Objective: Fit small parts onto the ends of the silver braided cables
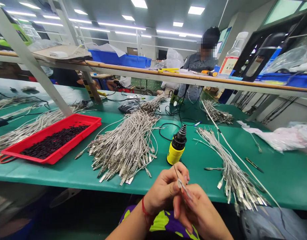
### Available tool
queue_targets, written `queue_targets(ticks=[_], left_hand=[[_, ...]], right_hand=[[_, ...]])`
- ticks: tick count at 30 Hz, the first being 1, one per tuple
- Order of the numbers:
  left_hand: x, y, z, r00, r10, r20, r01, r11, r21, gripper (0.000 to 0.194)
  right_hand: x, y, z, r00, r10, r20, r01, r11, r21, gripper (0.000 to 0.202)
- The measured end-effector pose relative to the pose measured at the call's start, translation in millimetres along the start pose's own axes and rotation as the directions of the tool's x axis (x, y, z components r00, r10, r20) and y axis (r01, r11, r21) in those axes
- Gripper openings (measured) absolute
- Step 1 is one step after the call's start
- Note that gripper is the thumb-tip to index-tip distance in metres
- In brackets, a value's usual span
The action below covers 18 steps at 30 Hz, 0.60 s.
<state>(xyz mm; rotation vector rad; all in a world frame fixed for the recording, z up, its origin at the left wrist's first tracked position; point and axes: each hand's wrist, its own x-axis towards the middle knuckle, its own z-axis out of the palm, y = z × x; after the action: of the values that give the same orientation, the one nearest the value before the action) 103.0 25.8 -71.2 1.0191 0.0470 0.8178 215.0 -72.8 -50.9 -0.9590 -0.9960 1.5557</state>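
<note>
My left hand (164, 187) and my right hand (197, 205) meet low in the head view, near the bench's front edge. Both are closed on the end of a thin grey-white cable (181, 184), which has fine wires showing, one of them dark. The fingers cover most of the cable. Just beyond my hands, a yellow and black heat gun (175, 151) stands with its stepped nozzle up. To its left lies a large pile of grey USB cables (125, 146), plugs toward me. A smaller bundle of USB cables (230, 166) lies to the right.
A red tray (53, 160) with small black pieces sits on the green bench (68, 176) at left. A white post (35, 63) slants down beside it. Across the back runs a shelf (143, 70) with blue bins (118, 59) and a bottle (232, 55). Another person (201, 63) is beyond.
</note>
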Motion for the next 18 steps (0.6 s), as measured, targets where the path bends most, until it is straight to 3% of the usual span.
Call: queue_targets(ticks=[7, 9, 11, 13, 15, 18], left_hand=[[-2, -3, 0.1, 0.992, 0.021, -0.122, -0.018, 0.999, 0.032, 0.032], [-3, -3, 3.5, 0.99, 0.014, -0.141, -0.019, 0.999, -0.031, 0.028], [-6, -3, 7.2, 0.99, -0.006, -0.139, -0.009, 0.994, -0.109, 0.026], [-8, -3, 9.5, 0.993, -0.009, -0.12, -0.01, 0.987, -0.162, 0.032], [-9, -4, 9.5, 0.994, -0.003, -0.106, -0.018, 0.98, -0.196, 0.038], [-9, -7, 6.0, 0.994, -0.003, -0.11, -0.022, 0.974, -0.226, 0.047]], right_hand=[[3, 8, -3, 0.964, -0.147, -0.223, 0.121, 0.985, -0.124, 0.046], [2, 14, -6, 0.907, -0.251, -0.339, 0.163, 0.95, -0.268, 0.036], [-1, 15, -9, 0.809, -0.39, -0.44, 0.169, 0.871, -0.462, 0.028], [-3, 12, -10, 0.753, -0.491, -0.438, 0.16, 0.783, -0.602, 0.024], [-5, 6, -10, 0.774, -0.509, -0.377, 0.164, 0.737, -0.656, 0.021], [-4, -4, -11, 0.82, -0.483, -0.308, 0.198, 0.743, -0.639, 0.025]])
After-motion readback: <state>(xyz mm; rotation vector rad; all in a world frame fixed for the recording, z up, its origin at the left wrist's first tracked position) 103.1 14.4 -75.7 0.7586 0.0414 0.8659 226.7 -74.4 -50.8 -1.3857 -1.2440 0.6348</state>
